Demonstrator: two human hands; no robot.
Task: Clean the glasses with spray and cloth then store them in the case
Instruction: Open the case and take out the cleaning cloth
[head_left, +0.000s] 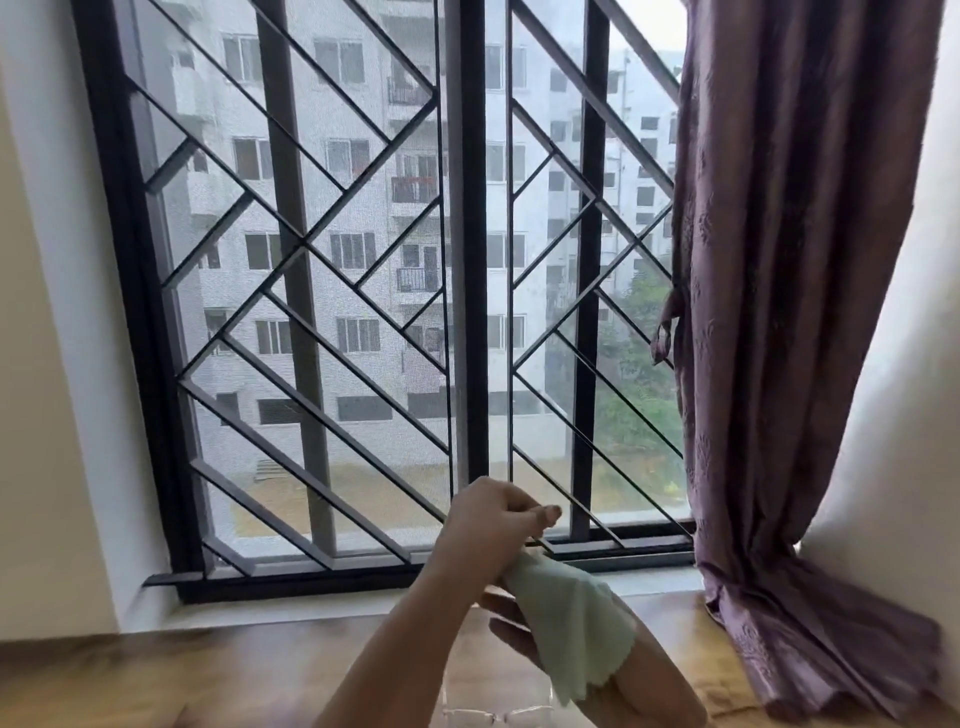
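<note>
My left hand (488, 525) is raised in front of the window, pinching the top of a pale green cleaning cloth (576, 629) that hangs down from it. My right hand (511, 631) lies lower, behind the cloth, and two of its fingers show, spread and pointing left. The cloth drapes over that hand and forearm. Clear-framed glasses (496, 718) lie at the bottom edge of the view on the wooden table (182, 675), below both hands and partly cut off. No spray bottle or case is in view.
A barred window with a dark frame (470, 260) fills the wall ahead, above a white sill (291, 605). A purple curtain (789, 312) hangs on the right and pools on the table's far right corner.
</note>
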